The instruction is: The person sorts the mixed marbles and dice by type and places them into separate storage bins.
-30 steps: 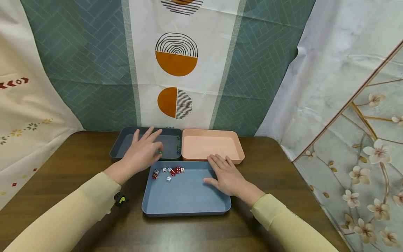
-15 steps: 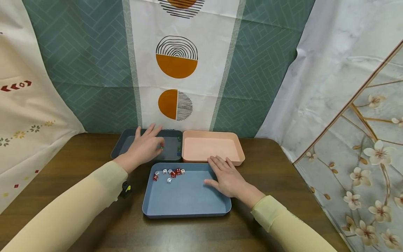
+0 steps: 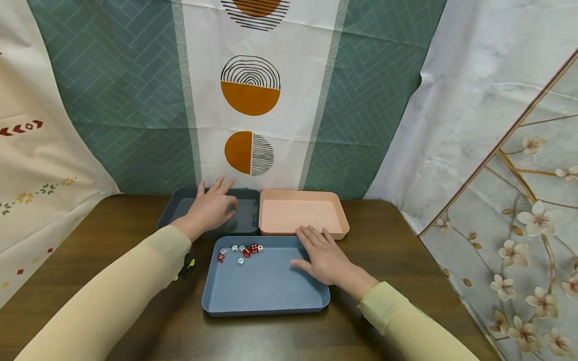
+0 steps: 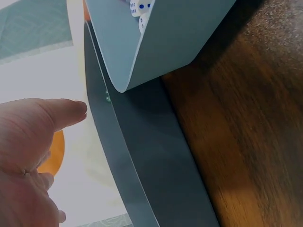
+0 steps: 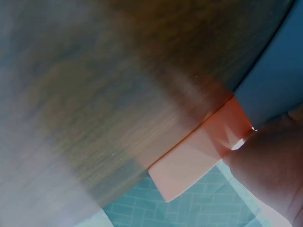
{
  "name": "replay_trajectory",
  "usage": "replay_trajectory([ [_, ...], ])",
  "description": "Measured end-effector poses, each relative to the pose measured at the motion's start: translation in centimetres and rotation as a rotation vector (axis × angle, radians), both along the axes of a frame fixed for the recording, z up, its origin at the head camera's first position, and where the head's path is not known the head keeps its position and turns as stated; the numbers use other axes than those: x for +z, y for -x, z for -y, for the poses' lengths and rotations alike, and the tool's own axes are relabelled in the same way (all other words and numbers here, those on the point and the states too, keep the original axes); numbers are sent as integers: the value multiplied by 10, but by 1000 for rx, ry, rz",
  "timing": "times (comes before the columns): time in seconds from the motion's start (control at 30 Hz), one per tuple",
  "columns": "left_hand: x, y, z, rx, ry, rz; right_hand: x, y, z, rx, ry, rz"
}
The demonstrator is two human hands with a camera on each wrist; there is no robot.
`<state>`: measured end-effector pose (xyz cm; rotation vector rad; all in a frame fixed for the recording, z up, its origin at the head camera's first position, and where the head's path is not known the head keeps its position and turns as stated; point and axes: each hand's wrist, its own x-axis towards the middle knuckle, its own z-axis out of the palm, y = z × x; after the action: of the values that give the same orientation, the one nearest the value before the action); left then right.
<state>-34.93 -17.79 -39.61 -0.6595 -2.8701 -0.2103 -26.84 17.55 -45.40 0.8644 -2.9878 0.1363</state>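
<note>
My left hand [image 3: 211, 208] is over the dark grey tray [image 3: 246, 228]. Its thumb and index finger pinch a small green piece [image 3: 234, 211], too small to tell its kind; the other fingers stretch outward. Several small green and blue pieces [image 3: 255, 218] lie along that tray's right wall. In the left wrist view the thumb [image 4: 68, 112] shows, but the pinched piece does not. My right hand [image 3: 322, 255] lies flat with straight fingers over the blue tray's [image 3: 266, 291] far right corner, fingertips at the peach tray's [image 3: 300, 208] front rim.
Several red dice [image 3: 246, 253] and white dice [image 3: 241, 261] sit in the blue tray's far left part. The three trays adjoin on a brown wooden table [image 3: 375, 230]. Patterned curtains [image 3: 370, 125] hang behind and at both sides.
My left hand has moved slightly farther over the dark grey tray, its thumb and index finger still pinched. The right hand has stayed in place. The head view has tilted slightly upward.
</note>
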Motion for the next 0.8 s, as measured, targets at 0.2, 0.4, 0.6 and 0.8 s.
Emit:
replay_trajectory([
  [0.2,-1,5,-3,15,-2,24,1,-1,1,-5,-5,2],
  [0.4,-5,14,-1,34,-1,51,1,-2,0,6,11,6],
  [0.6,-8,23,1,62,8,73,1,-1,0,-2,-7,6],
  [0.8,-9,24,-1,83,24,96,0,0,0,3,2,12],
])
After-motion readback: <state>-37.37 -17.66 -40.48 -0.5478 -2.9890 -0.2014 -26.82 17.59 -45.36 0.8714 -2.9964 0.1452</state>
